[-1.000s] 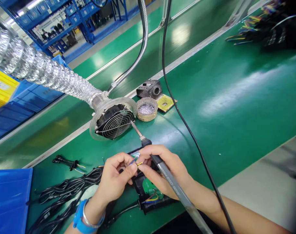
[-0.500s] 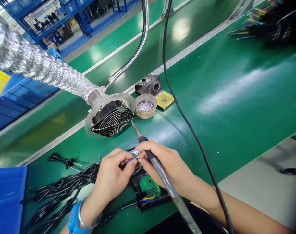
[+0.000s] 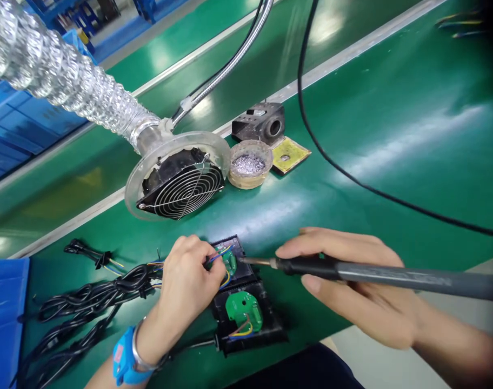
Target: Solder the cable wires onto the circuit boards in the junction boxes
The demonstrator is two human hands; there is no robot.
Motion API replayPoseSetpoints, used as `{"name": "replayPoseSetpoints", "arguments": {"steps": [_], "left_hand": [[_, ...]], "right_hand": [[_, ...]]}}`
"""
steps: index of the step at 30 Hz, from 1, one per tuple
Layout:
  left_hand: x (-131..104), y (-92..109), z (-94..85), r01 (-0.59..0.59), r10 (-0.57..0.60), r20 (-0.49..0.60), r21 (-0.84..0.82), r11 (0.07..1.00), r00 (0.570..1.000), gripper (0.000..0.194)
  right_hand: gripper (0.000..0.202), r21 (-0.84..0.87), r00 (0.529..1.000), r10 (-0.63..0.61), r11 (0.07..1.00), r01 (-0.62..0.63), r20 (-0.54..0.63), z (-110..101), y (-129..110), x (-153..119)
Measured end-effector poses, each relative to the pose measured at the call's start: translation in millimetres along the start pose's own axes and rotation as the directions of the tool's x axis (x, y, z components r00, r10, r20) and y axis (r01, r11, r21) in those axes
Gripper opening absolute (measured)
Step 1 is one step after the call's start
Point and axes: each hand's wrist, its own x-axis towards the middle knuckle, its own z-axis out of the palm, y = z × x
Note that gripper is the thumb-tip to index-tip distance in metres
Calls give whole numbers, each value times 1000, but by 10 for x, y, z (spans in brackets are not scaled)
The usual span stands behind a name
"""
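My left hand [image 3: 193,275], with a blue strap at its wrist, is closed in a pinch on thin coloured wires [image 3: 222,253]. The wire ends stick out past the fingertips, over a green circuit board [image 3: 230,262] in a black housing [image 3: 238,246]. My right hand [image 3: 352,281] grips a soldering iron [image 3: 392,276] by its dark handle. The iron lies nearly level, its tip pointing left, close to the far housing's right side. Nearer to me is a second black housing [image 3: 273,319] with a green circuit board [image 3: 243,310] and coloured wires attached.
A fume fan [image 3: 190,192] on a foil duct [image 3: 80,86] hangs ahead. Behind stand a tub of solder bits [image 3: 250,165], a yellow sponge [image 3: 289,154] and an iron holder [image 3: 262,121]. Bundled black cables [image 3: 96,292] and a blue bin [image 3: 5,319] are left. A cord [image 3: 352,181] crosses the right side.
My right hand has moved right, away from the left fingers, and the iron has swung from pointing away to pointing left. The left hand still pinches the wires. The camera view has shifted slightly.
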Motion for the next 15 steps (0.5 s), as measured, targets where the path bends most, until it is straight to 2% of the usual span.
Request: {"name": "replayPoseSetpoints", "arguments": {"steps": [7, 15], "left_hand": [[42, -13, 25, -33, 33, 9, 26, 999, 999, 13], [35, -46, 48, -54, 54, -5, 30, 998, 999, 11]], "right_hand": [[29, 66, 988, -69, 996, 61, 135, 78, 164, 215], [33, 83, 981, -104, 992, 91, 166, 108, 237, 267]]}}
